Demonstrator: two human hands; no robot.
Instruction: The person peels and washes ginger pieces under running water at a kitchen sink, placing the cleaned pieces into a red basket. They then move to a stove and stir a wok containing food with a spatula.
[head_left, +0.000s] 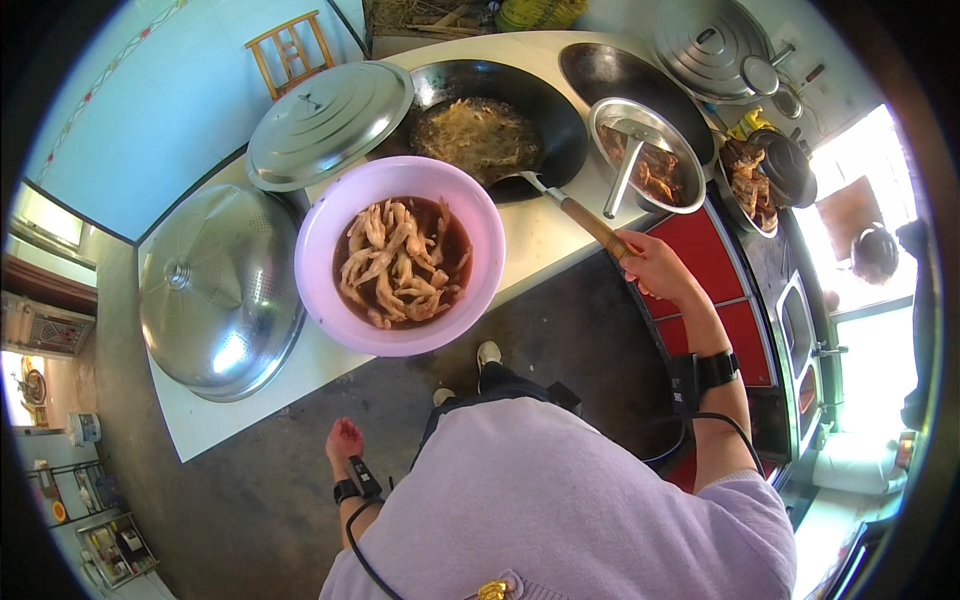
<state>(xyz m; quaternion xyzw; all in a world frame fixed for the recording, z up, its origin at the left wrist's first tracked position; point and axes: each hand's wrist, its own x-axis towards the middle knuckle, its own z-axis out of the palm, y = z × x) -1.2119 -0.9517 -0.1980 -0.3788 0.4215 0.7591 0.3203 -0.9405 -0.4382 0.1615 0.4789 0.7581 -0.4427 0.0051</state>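
My right hand (657, 268) grips the wooden handle of a metal spatula or ladle (589, 223), whose head dips into the near edge of a large black wok (559, 120). Bubbling, foamy oil with pieces of food (480, 135) fills the wok's bottom. My left hand (345, 441) hangs low at my side, fingers loosely curled, with nothing seen in it. Between me and the wok, a pink plastic basin (319, 262) holds chicken feet (394, 262) in dark brown liquid. Right of the wok, a steel bowl (694, 184) contains browned meat pieces with a skimmer (628, 169) lying across it.
A domed steel lid (217, 300) lies on the counter (176, 420) at left, and a flatter aluminium lid (330, 124) leans near the wok's left rim. A second black wok (630, 79) sits behind the steel bowl. Farther right are a container of browned meat (750, 187) and red cabinets (697, 255).
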